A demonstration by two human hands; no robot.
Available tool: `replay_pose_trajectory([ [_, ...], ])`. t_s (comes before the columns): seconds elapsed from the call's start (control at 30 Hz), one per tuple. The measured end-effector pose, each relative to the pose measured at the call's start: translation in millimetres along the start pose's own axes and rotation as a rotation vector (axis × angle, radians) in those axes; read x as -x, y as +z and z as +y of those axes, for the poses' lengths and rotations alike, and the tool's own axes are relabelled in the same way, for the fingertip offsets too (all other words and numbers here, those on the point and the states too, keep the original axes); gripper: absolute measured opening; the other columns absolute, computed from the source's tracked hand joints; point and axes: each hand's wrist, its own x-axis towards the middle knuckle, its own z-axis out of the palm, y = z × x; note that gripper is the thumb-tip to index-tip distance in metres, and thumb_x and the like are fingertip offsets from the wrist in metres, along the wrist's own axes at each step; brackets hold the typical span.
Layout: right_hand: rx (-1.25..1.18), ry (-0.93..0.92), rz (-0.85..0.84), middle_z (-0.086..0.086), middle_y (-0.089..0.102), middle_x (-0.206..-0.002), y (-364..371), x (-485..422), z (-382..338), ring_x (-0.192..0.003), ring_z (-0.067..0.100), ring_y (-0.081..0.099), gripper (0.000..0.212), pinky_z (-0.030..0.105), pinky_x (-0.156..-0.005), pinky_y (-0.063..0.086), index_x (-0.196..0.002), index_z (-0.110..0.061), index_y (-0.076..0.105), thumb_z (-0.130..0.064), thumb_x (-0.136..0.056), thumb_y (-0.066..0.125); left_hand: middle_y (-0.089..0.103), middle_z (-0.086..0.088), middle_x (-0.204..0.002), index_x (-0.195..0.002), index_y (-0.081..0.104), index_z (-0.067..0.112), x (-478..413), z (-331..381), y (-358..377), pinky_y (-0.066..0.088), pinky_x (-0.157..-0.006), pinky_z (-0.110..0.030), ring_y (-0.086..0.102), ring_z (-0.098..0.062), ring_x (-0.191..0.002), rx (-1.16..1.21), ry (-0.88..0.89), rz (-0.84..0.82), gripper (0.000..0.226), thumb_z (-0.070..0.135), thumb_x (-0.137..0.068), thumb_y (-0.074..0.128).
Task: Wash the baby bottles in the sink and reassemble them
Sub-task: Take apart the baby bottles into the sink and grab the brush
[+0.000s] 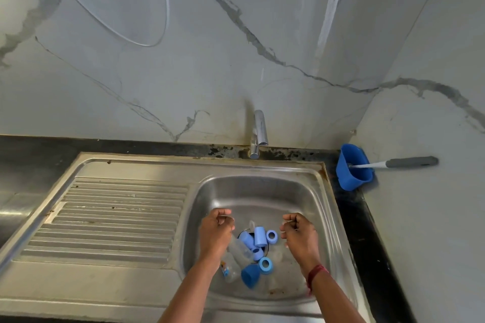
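Here we hold both hands over the sink [262, 189]: the left hand [216, 231] and the right hand [299, 235] each have the fingers curled in toward the palm, and we see nothing held in either. The bottles [240, 252] lie on their sides just beside and below the left hand, taken apart, with the blue caps [260, 236] and rings [265, 265] heaped between the two hands. We judge it all light, thin plastic: stiff enough to grip, but slick once wet or soapy, so we would wrap the fingers round a bottle's middle rather than pinch its lip. The small rings are best taken by the rim, thumb against fingertip. The brush [412, 162] stands in a blue holder [354, 176] well beyond the right hand; the tap [259, 128] is ahead of both.
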Motion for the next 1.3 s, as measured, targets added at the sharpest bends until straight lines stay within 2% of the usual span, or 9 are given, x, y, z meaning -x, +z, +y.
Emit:
replay_pose_trajectory([
  [0.27, 0.093, -0.07, -0.009, 0.001, 0.071, -0.086, 28.3, -38.3, -29.5, -0.077, 0.02, 0.068, 0.019, 0.034, -0.074, 0.057, -0.099, -0.019, 0.068, -0.005, -0.091, 0.056, 0.071, -0.002, -0.072, -0.094, 0.07, 0.019, -44.7, 13.8, -9.3, 0.057, -0.071, -0.038, 0.069, -0.019, -0.071, -0.01, 0.017, -0.044, 0.016, 0.006, -0.087, 0.063],
  [0.47, 0.452, -0.247, -0.182, 0.001, 0.055, -0.141, 44.4, -86.5, -56.1, -0.124, 0.02, 0.055, 0.045, 0.035, -0.107, 0.042, -0.14, -0.019, 0.052, -0.02, -0.096, 0.058, 0.074, 0.001, -0.08, -0.084, 0.069, 0.027, -89.1, 35.1, -6.8, 0.06, -0.079, -0.045, 0.072, -0.022, -0.079, -0.105, 0.026, -0.067, 0.015, 0.015, -0.078, 0.063],
  [0.6, 0.64, -0.372, -0.275, 0.006, 0.036, -0.156, 52.8, -123.9, -76.5, -0.143, 0.025, 0.033, 0.059, 0.036, -0.118, 0.027, -0.15, -0.015, 0.037, -0.019, -0.096, 0.059, 0.074, -0.002, -0.081, -0.082, 0.068, 0.025, -121.0, 41.8, -1.1, 0.061, -0.073, -0.046, 0.072, -0.023, -0.077, -0.167, 0.033, -0.09, 0.017, 0.011, -0.078, 0.061],
  [0.73, 0.685, -0.398, -0.229, 0.013, 0.049, -0.145, 61.7, -155.6, -95.1, -0.131, 0.031, 0.048, 0.058, 0.037, -0.106, 0.041, -0.147, -0.012, 0.042, -0.012, -0.092, 0.061, 0.074, -0.001, -0.086, -0.083, 0.065, 0.03, -140.0, 45.6, 3.5, 0.061, -0.074, -0.037, 0.071, -0.017, -0.079, -0.237, 0.05, -0.102, 0.019, 0.012, -0.082, 0.061],
  [0.83, 0.717, -0.334, -0.22, 0.017, 0.061, -0.126, 69.1, -179.9, -95.7, -0.098, 0.031, 0.063, 0.054, 0.032, -0.081, 0.051, -0.143, -0.008, 0.047, -0.018, -0.091, 0.061, 0.073, -0.002, -0.086, -0.084, 0.063, 0.032, -150.5, 45.3, 7.8, 0.059, -0.071, -0.032, 0.07, -0.018, -0.078, -0.243, 0.044, -0.097, 0.021, 0.011, -0.084, 0.061],
  [0.9, 0.699, -0.293, -0.226, 0.016, 0.06, -0.123, 72.8, -191.2, -89.4, -0.085, 0.025, 0.057, 0.058, 0.027, -0.073, 0.047, -0.145, -0.013, 0.044, -0.024, -0.091, 0.061, 0.073, -0.002, -0.084, -0.084, 0.063, 0.032, -154.3, 43.3, 10.0, 0.059, -0.07, -0.032, 0.07, -0.017, -0.076, -0.236, 0.046, -0.091, 0.021, 0.011, -0.084, 0.062],
  [1.03, 0.657, -0.272, -0.231, 0.01, 0.05, -0.135, 77.4, -203.7, -78.7, -0.082, 0.022, 0.055, 0.061, 0.026, -0.073, 0.045, -0.146, -0.023, 0.039, -0.028, -0.09, 0.06, 0.072, -0.004, -0.082, -0.084, 0.065, 0.03, -158.7, 34.1, 13.3, 0.06, -0.067, -0.035, 0.071, -0.017, -0.073, -0.214, 0.034, -0.085, 0.019, 0.011, -0.083, 0.062],
  [1.2, 0.632, -0.312, -0.24, 0.008, 0.046, -0.143, 78.9, -205.9, -75.5, -0.098, 0.025, 0.059, 0.059, 0.023, -0.081, 0.04, -0.146, -0.019, 0.039, -0.024, -0.091, 0.062, 0.072, -0.004, -0.08, -0.08, 0.066, 0.029, -157.7, 20.7, 16.1, 0.061, -0.072, -0.042, 0.071, -0.022, -0.074, -0.189, 0.004, -0.071, 0.019, 0.01, -0.08, 0.064],
  [1.3, 0.627, -0.315, -0.249, 0.008, 0.044, -0.145, 79.1, -204.2, -75.5, -0.093, 0.023, 0.058, 0.06, 0.021, -0.08, 0.039, -0.147, -0.018, 0.038, -0.023, -0.092, 0.062, 0.072, -0.004, -0.078, -0.081, 0.067, 0.027, -156.4, 13.9, 18.4, 0.06, -0.073, -0.045, 0.071, -0.025, -0.075, -0.177, -0.025, -0.091, 0.017, 0.011, -0.079, 0.062],
])
